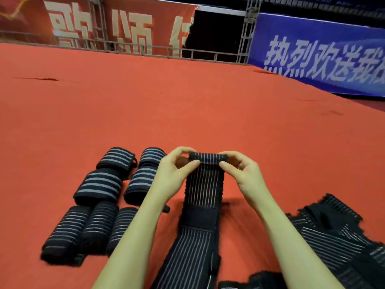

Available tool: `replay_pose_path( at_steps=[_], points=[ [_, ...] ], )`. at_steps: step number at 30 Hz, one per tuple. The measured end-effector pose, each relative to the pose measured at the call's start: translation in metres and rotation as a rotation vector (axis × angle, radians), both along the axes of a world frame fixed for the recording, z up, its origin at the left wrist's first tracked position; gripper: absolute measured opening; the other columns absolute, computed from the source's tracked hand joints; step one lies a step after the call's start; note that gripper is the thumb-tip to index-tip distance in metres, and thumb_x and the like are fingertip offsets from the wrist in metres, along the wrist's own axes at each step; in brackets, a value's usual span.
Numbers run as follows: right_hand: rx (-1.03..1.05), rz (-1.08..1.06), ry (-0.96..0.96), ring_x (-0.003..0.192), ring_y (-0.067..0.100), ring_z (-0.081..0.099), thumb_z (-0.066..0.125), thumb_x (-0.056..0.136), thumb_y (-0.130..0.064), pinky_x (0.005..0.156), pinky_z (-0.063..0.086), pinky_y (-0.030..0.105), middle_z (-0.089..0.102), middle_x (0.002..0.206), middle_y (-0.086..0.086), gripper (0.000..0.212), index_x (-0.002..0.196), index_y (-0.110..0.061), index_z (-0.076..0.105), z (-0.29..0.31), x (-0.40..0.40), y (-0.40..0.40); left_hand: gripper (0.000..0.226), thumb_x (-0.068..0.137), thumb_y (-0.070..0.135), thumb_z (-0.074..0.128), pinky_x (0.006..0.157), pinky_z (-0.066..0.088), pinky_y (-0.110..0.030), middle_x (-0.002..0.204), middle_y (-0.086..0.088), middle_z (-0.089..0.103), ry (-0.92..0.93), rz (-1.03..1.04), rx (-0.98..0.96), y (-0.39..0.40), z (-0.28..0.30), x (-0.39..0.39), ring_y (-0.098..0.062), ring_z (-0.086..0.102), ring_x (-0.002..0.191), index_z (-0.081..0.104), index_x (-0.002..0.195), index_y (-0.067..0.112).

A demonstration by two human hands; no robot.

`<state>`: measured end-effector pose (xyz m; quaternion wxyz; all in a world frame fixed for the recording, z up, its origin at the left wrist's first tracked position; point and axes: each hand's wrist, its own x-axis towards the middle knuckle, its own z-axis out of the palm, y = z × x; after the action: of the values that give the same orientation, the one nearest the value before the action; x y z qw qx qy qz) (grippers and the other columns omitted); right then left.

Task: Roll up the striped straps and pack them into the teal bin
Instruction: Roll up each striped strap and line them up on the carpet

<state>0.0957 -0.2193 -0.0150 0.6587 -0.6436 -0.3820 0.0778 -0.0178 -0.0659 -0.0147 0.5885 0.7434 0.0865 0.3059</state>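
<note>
A long black strap with thin pale stripes [203,190] runs away from me over the red carpet, its far end curled into a small roll. My left hand [177,165] pinches the roll's left end and my right hand [239,167] pinches its right end. Several finished rolls [100,184] of the same striped strap lie in rows to the left of my left arm. A loose heap of unrolled straps [337,236] lies at the lower right. No teal bin is in view.
Red carpet [187,105] stretches far ahead. At its back stand a metal truss [248,34], a red banner [116,28] and a blue banner [325,57] with pale lettering.
</note>
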Motion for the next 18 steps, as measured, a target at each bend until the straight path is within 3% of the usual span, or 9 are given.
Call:
replay_pose_path(
  at_steps=[6,10,15,18],
  points=[
    [-0.056,0.029,0.005,0.081,0.005,0.061,0.053,0.094,0.003,0.076,0.049,0.019,0.064,0.091,-0.005,0.023,0.1,-0.018,0.059,-0.043,0.026,0.018,0.029,0.092,0.005,0.058,0.063,0.039,-0.029,0.074,-0.01,0.053,0.097,-0.076,0.0,0.015,-0.034,0.03,-0.016,0.048,0.069,0.057,0.087,0.034],
    [-0.019,0.058,0.049,0.088,0.002,0.062,0.055,0.089,0.009,0.079,0.046,0.015,0.069,0.091,-0.011,0.025,0.098,-0.013,0.062,-0.065,0.035,0.019,0.027,0.09,0.0,0.058,0.066,0.039,-0.033,0.077,-0.012,0.056,0.119,-0.117,-0.12,0.022,-0.058,0.035,-0.019,0.049,0.072,0.06,0.086,0.027],
    [0.014,0.106,0.11,0.091,0.008,0.062,0.059,0.076,-0.019,0.082,0.047,0.024,0.07,0.092,-0.008,0.02,0.091,-0.026,0.07,-0.071,0.045,0.022,0.017,0.086,-0.001,0.059,0.061,0.043,-0.024,0.073,0.005,0.062,0.024,-0.047,-0.234,0.021,-0.07,0.046,-0.009,0.053,0.069,0.06,0.086,0.016],
    [0.044,0.124,0.146,0.081,0.005,0.06,0.065,0.076,-0.025,0.073,0.045,0.016,0.068,0.085,-0.008,0.011,0.084,-0.027,0.072,-0.078,0.045,0.021,0.006,0.079,0.009,0.06,0.066,0.044,-0.016,0.075,0.008,0.065,-0.013,-0.034,-0.216,0.02,-0.074,0.049,-0.005,0.057,0.073,0.063,0.082,0.012]
  ],
)
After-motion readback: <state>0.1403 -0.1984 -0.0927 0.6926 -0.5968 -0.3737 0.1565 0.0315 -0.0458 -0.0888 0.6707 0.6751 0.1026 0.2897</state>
